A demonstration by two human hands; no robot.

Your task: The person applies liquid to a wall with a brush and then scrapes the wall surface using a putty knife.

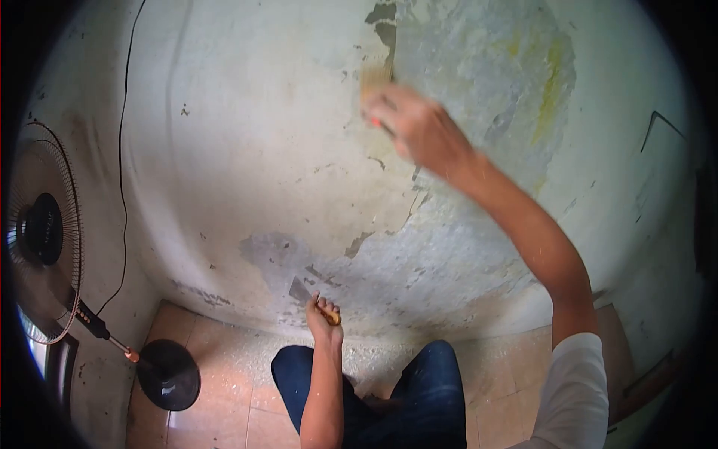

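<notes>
My right hand [415, 123] is raised against the upper wall [262, 135], blurred by motion, its fingers closed round a brush [375, 78] with pale bristles. The brush lies beside the edge of a grey patch [456, 82] where paint has come off. Lower down, my left hand [324, 317] grips a scraper by its yellow-brown handle [329, 316]. The scraper's flat grey blade [300, 289] points up and left, in front of the lower bare patch of wall. Whether the blade touches the wall cannot be told.
A standing fan [45, 228] is at the left, its round black base [169, 375] on the tiled floor [217, 419]. A black cable [122, 165] hangs down the left wall. Pale flakes [359, 358] lie along the wall's foot. My knees are at the bottom middle.
</notes>
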